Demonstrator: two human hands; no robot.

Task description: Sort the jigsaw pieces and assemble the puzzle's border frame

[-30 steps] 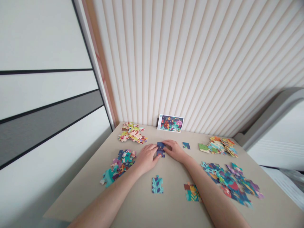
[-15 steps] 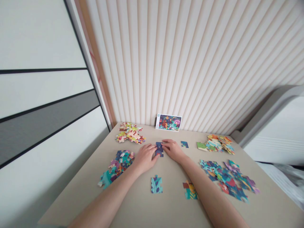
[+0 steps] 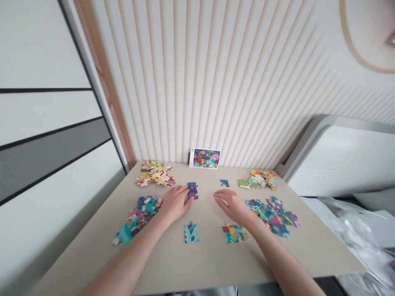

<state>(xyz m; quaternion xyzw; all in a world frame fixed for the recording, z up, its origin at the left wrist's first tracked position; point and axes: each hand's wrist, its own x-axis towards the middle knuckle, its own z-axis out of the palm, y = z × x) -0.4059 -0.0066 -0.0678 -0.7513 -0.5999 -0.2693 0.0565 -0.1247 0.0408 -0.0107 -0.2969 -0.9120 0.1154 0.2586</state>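
Two joined dark blue puzzle pieces [image 3: 192, 189] lie flat near the middle of the table. Along their left edge, my left hand [image 3: 175, 202] grips them, with the thumb at the lower corner. Apart from them to the right, my right hand [image 3: 232, 203] hovers low over the table; its fingers are stretched out and nothing shows in them. A teal leaf-patterned piece [image 3: 191, 233] lies nearer to me. By my right forearm are joined pieces with yellow plants [image 3: 236, 233]. Beyond the right hand sits a small blue piece [image 3: 224, 183].
A picture card [image 3: 205, 158] leans against the ribbed wall. Loose pieces lie in heaps: a pale one [image 3: 156, 174] back left, a dark one [image 3: 138, 218] left, an orange one [image 3: 262, 179] back right and a blue one [image 3: 273, 217] right. Clear plastic [image 3: 352, 226] lies beyond the table's right edge.
My right hand has let go of the dark blue pieces and moved right. My left hand has stayed on them. The camera view has swung to the right.
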